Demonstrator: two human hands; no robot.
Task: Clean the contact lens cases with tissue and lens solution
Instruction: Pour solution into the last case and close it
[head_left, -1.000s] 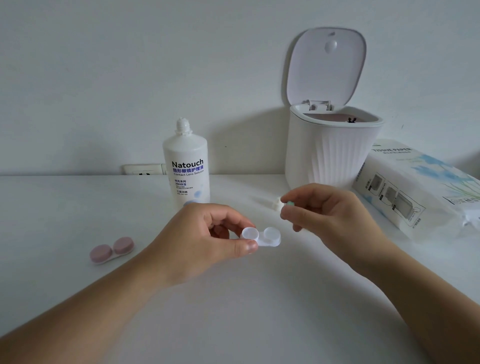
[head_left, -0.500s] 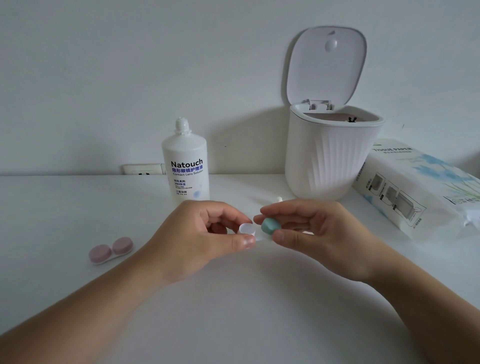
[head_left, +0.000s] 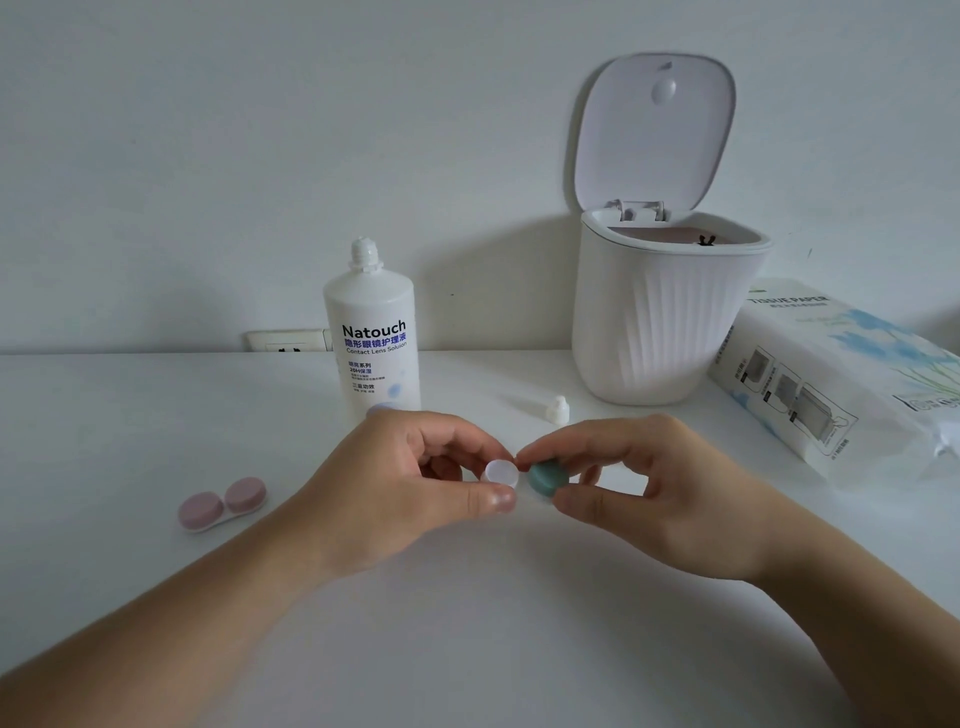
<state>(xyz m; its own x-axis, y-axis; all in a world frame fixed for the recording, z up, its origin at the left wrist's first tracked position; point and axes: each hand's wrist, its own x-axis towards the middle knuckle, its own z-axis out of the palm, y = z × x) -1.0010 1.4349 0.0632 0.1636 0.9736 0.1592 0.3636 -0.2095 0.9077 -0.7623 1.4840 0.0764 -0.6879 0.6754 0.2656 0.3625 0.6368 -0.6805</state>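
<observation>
My left hand (head_left: 410, 488) pinches a white contact lens case (head_left: 501, 472) between thumb and fingers, just above the table's middle. Its left well is uncovered. My right hand (head_left: 660, 488) pinches a teal cap (head_left: 545, 479) with thumb and forefinger, right against the case's right well. A second lens case, pink (head_left: 222, 503), lies capped on the table to the left. The lens solution bottle (head_left: 371, 332) stands uncapped behind my hands. Its small white cap (head_left: 558, 409) lies beside it. A tissue paper pack (head_left: 841, 374) lies at the right.
A white ribbed bin (head_left: 660, 322) with its lid up stands at the back right, by the wall. A wall socket (head_left: 288, 340) sits behind the bottle. The white table (head_left: 493, 623) stretches toward me.
My right hand came down from behind the case and brought the teal cap onto the case's right well. My left hand stayed in place with the case.
</observation>
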